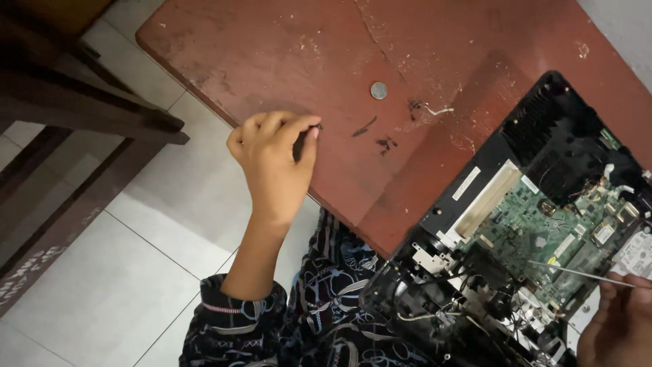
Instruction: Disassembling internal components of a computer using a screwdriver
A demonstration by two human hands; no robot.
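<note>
The person's left hand (272, 160) is pinched shut at the near edge of the worn reddish-brown wooden surface (272, 47), its fingertips closed on a small dark piece (300, 144) that looks like a screw, though it is too small to tell for certain. A few more tiny dark screws and scraps (380, 136) lie scattered just beyond it, with a round silver coin-shaped cell (378, 90) further up the wood. The right hand (621, 323), low at the corner of the view, grips a thin metal-shafted screwdriver (577, 273) whose tip rests over the green circuit board (543, 231) inside the opened black laptop chassis (489, 272), which overhangs the edge toward the person's patterned dark clothing (326, 319). From where I stand, the pinched piece seems best set down well in from the edge, near the other loose bits, so it cannot roll onto the pale tiled floor (102, 272). Holding the screwdriver still meanwhile would seem wise, since its tip sits close to exposed components and thin wires.
</note>
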